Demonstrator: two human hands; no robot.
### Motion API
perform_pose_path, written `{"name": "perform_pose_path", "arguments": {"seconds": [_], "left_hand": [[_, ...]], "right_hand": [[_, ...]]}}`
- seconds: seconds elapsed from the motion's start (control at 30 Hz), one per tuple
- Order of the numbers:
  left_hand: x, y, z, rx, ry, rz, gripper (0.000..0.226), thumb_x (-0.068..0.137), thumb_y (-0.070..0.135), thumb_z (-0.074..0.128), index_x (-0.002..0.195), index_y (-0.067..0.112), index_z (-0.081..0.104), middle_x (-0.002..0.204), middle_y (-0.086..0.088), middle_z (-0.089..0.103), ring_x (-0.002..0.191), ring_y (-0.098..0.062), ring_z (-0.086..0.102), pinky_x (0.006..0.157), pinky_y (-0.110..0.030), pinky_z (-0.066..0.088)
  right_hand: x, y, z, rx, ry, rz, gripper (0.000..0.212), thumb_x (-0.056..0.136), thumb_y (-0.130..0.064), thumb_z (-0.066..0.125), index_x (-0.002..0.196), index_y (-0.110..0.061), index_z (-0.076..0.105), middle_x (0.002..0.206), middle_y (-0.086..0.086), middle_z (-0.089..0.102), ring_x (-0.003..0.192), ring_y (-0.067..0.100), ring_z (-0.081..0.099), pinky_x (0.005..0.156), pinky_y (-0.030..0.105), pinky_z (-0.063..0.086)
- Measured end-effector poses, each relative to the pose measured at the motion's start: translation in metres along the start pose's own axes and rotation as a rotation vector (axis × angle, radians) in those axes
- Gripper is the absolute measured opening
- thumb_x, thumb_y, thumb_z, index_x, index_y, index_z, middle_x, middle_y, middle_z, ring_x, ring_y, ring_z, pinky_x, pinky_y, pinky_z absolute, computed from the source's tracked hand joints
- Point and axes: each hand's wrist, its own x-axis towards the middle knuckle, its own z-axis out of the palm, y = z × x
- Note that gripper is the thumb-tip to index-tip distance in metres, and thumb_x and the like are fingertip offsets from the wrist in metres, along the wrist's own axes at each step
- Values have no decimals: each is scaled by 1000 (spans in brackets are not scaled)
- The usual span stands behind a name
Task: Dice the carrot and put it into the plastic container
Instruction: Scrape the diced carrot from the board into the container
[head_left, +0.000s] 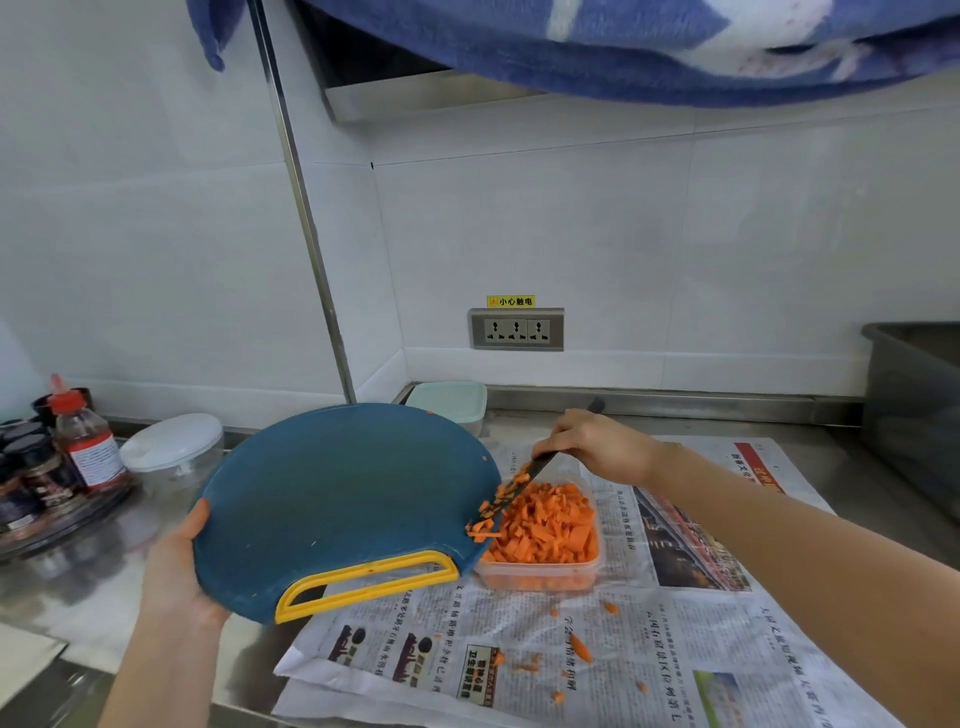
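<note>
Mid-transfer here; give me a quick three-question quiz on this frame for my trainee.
1. True or false: the cutting board lies flat with no hand on it.
2. The knife in the right hand scrapes carrot dice into: A) the plastic container; B) a grey bin; C) a white-lidded jar.
3. Fill in: stray carrot pieces lie on the ____.
Key: 1 false, the left hand tilts it; 2 A; 3 newspaper.
</note>
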Motion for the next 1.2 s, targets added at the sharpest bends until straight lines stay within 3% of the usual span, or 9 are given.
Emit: {"name": "perform_pose_path", "arguments": {"seconds": [0.17, 0.33, 0.43, 0.57, 0.8, 0.93, 1.07, 1.2], "left_hand": [[-2, -4, -20, -90, -2, 13, 20, 100, 34, 38, 92, 27, 55, 97, 2, 60, 82, -26, 56, 69, -43, 42], [-3, 1, -17, -140, -28, 61, 17, 99, 34, 42, 97, 28, 59, 88, 3, 71, 87, -26, 59, 73, -42, 45], [-4, 3, -9, -147, -44, 69, 17, 97, 35, 46, 100, 27, 61, 95, 3, 70, 91, -27, 60, 73, -43, 46], [-10, 5, 8, -139, -110, 87, 19, 98, 35, 44, 99, 28, 62, 74, 7, 74, 87, -24, 61, 69, -41, 49], [-11, 10, 21, -171, -114, 137, 21, 97, 37, 47, 95, 26, 65, 90, 5, 73, 92, -25, 62, 71, -43, 48], [-10, 8, 22, -195, -147, 166, 40, 97, 37, 47, 74, 27, 78, 89, 7, 75, 90, -21, 66, 74, -42, 53], [-13, 14, 24, -213, -209, 166, 43, 96, 38, 46, 68, 31, 78, 89, 6, 75, 74, -16, 72, 58, -35, 60], [-15, 19, 24, -202, -264, 195, 47, 97, 35, 45, 64, 30, 78, 81, 5, 75, 66, -15, 72, 51, -31, 58]], "right_hand": [[-2, 7, -3, -30, 17, 28, 39, 97, 1, 44, 126, -19, 63, 107, 8, 61, 104, 22, 47, 85, 21, 32], [-5, 5, -14, 40, 88, 84, 35, 97, -3, 47, 123, -19, 65, 105, 7, 61, 102, 20, 51, 91, 31, 41], [4, 1, -16, 88, 147, 105, 31, 97, -6, 50, 119, -18, 68, 101, 8, 64, 97, 20, 56, 89, 30, 43], [16, -8, -13, 57, 87, 138, 32, 99, -8, 47, 119, -21, 68, 100, 6, 62, 96, 20, 54, 90, 33, 42], [1, 0, -16, -1, -79, 117, 35, 98, -6, 45, 118, -25, 67, 102, 6, 61, 100, 20, 50, 90, 34, 40], [-9, 1, -23, 41, -59, 164, 33, 99, -9, 45, 120, -23, 66, 105, 4, 60, 101, 16, 50, 90, 28, 40], [3, -2, -30, 87, 180, 197, 37, 97, 1, 44, 119, -18, 67, 99, 11, 63, 94, 23, 56, 82, 24, 39], [22, -1, -34, 44, 181, 309, 42, 97, 5, 41, 123, -18, 65, 97, 20, 64, 93, 31, 59, 83, 31, 41]]}}
